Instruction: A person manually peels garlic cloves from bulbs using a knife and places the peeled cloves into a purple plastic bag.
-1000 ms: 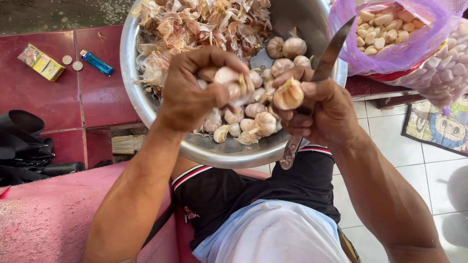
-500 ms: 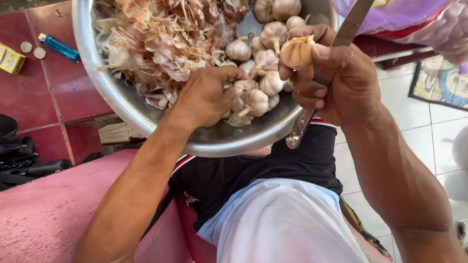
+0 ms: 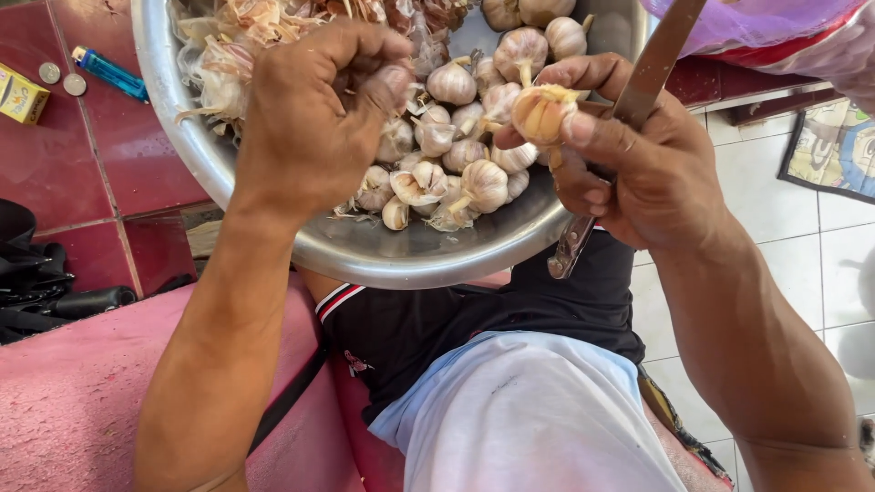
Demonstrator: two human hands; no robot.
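Head view | right hand grasps trimmed pale garlic bulb plus steel knife | left hand clenched on papery skins over round steel bowl | judgement: keep blade angled off thumb.

On the red tiles to your left you have a blue lighter, two coins just beside it, and a yellow box at the frame's edge. Lower left lies a black bag. A patterned mat sits on the white floor at right.
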